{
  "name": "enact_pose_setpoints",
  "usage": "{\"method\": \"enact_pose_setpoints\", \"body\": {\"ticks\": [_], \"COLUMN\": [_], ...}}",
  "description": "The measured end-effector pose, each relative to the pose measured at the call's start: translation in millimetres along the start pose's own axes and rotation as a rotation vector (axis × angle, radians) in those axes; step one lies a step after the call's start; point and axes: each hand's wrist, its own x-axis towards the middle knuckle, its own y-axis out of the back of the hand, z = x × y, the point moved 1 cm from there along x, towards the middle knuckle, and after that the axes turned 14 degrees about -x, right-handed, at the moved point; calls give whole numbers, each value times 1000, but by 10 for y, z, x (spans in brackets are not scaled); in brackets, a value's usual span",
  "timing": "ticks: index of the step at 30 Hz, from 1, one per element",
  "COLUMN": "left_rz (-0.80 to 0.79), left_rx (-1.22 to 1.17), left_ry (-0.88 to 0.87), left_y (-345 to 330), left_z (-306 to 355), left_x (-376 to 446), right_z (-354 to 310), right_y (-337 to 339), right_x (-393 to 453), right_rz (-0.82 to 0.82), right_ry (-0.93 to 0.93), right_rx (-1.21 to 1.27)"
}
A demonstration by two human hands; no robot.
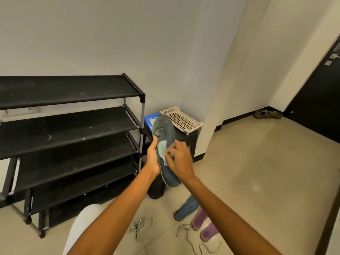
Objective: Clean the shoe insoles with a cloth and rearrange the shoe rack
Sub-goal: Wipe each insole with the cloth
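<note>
Your left hand (153, 159) grips the insole (164, 144) upright beside the rack's (70, 126) right end, while your right hand's (179, 161) curled fingers (170, 150) press the cloth (161, 147) against it.

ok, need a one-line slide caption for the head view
Left hand holds a blue insole upright while the right hand wipes it with a cloth, beside a black shoe rack.

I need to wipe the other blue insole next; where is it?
The other blue insole lies on the floor, lower right of the head view, beside the purple insoles.
</note>
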Motion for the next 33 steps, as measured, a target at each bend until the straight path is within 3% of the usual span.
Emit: {"method": "enact_pose_setpoints", "body": {"ticks": [2, 7, 11, 17, 25, 27, 30, 33], "left_rz": [17, -53, -6, 31, 57, 33, 11, 23], "left_rx": [-50, -24, 50, -22, -96, -57, -12, -5], "left_ry": [14, 4, 71, 86, 224, 221, 186, 198], "left_y": [29, -33, -58, 74, 55, 39, -33, -82], "left_z": [19, -61, -267, -310, -427, -500, -604, -542], "left_x": [63, 129, 36, -22, 14, -19, -92, -93], "right_z": [-53, 177, 199, 308, 138, 262, 445, 287], "right_y": [-56, -75, -113, -108, 25, 54, 136, 162], "right_x": [-261, -281, -169, -303, -633, -569, -442, -515], "right_rz": [-47, -146, -55, -40, 53, 40, -21, 17], "right_ry": [1, -390, -548, -450, -11, -50, -251, -95], "right_rx": [136, 517, 580, 426, -72, -216, -268, -107]}}
